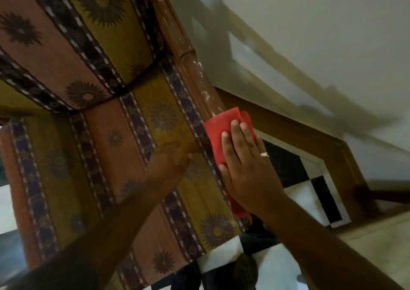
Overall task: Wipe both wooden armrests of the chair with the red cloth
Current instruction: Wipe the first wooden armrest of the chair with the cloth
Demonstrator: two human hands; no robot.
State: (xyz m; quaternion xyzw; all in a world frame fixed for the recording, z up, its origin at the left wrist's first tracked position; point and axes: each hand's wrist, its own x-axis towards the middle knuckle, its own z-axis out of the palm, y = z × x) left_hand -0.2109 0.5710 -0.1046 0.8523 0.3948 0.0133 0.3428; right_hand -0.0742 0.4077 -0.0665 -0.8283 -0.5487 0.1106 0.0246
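Observation:
The red cloth (218,127) is draped over the chair's right wooden armrest (199,76), about halfway along it. My right hand (246,165) lies flat on top of the cloth, fingers together, pressing it onto the wood; a ring shows on one finger. Blurred, my left hand (170,165) hovers over the patterned seat cushion (124,156) just left of the armrest, with nothing in it. The armrest's bare upper stretch is glossy with pale smears. The left armrest is out of view.
The chair's striped backrest cushion (66,34) with sun motifs fills the upper left. A white wall (310,34) and a wooden frame (310,134) run close along the right of the armrest. Black-and-white checkered floor (299,179) shows beyond and below.

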